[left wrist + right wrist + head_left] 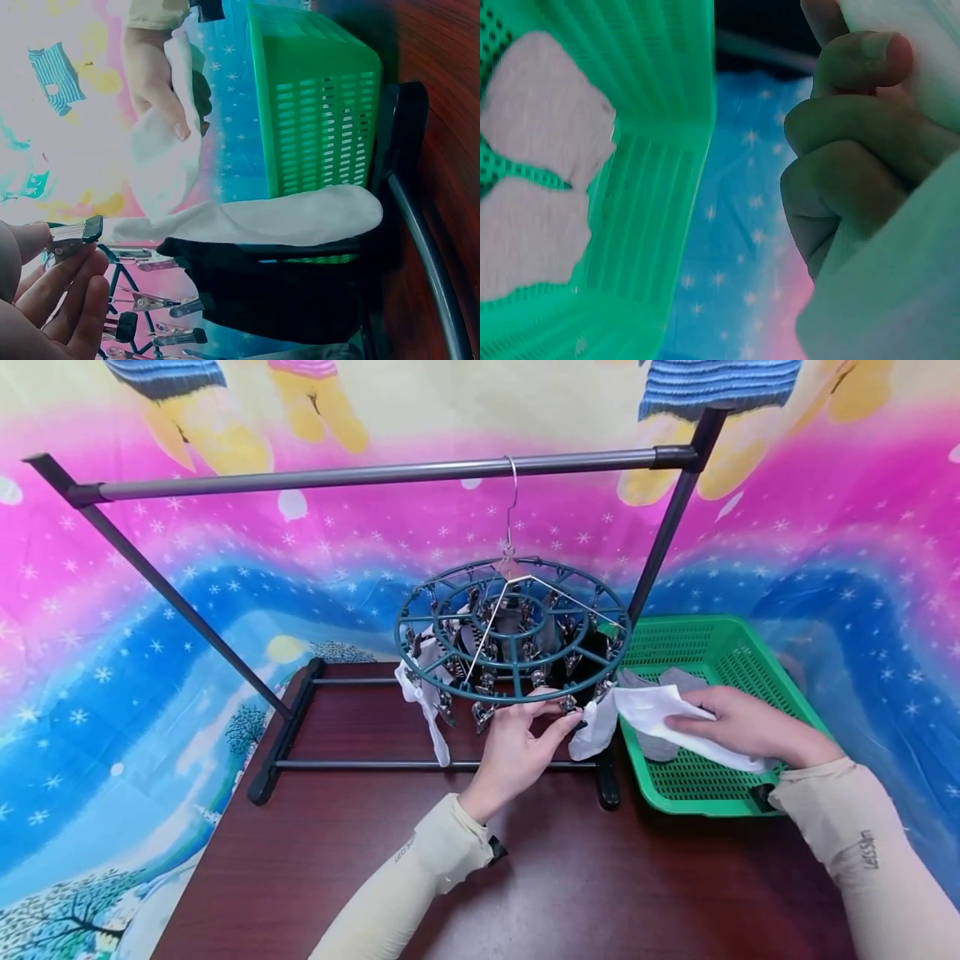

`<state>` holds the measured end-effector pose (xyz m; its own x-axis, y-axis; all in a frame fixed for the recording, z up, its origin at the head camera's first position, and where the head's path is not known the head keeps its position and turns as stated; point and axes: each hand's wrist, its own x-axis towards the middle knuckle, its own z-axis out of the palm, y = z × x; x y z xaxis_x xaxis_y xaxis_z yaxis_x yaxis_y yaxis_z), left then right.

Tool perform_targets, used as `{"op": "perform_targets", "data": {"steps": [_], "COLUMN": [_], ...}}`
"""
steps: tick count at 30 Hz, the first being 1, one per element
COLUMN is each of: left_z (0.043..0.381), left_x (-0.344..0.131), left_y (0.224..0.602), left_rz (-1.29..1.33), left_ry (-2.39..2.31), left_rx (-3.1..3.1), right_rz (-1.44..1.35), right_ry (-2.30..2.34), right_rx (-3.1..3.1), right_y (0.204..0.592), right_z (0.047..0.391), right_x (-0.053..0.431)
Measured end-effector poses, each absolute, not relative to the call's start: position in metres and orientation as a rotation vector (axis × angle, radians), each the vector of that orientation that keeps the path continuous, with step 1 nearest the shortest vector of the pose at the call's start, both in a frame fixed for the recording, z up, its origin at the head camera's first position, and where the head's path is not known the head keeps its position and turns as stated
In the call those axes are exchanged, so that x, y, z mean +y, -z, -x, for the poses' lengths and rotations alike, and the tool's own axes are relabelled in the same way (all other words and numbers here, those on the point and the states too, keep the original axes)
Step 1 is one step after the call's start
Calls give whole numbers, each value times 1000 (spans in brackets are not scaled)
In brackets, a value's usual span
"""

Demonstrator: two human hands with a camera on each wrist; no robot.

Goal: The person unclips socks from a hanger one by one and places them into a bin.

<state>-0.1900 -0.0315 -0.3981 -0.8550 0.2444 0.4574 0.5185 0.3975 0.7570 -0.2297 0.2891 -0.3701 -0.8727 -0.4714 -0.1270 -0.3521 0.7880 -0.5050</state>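
Observation:
In the head view a round dark-green clip hanger [480,697] hangs by its hook from a rack bar. My left hand [517,752] is at its front edge, pinching a metal clip with dark tips [77,231] between thumb and fingers. My right hand [738,722] grips a white sock [647,706], its free end reaching toward the hanger. Just right of the left hand a white sock [307,217] hangs clipped, and beside it in the left wrist view a black sock [277,292]. Another white sock [429,710] dangles at the hanger's left side.
A green plastic basket [652,797] stands on the right, holding grey socks [540,112]. The rack's dark frame [187,593] spans the back, its feet on the brown table [570,893]. A colourful printed cloth [97,635] covers the wall behind.

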Motion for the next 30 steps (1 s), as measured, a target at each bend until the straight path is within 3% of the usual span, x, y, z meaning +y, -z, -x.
{"op": "perform_targets", "data": {"steps": [13, 30], "left_z": [188, 189], "left_x": [-35, -37], "left_y": [397, 399], "left_rz": [659, 663], "left_ry": [1455, 1427], "left_rx": [-2396, -2407], "right_rz": [584, 506], "right_ry": [492, 352], "right_rx": [2748, 2677], "right_y": [379, 421], "right_z": [294, 349], "right_x": [316, 301]}}
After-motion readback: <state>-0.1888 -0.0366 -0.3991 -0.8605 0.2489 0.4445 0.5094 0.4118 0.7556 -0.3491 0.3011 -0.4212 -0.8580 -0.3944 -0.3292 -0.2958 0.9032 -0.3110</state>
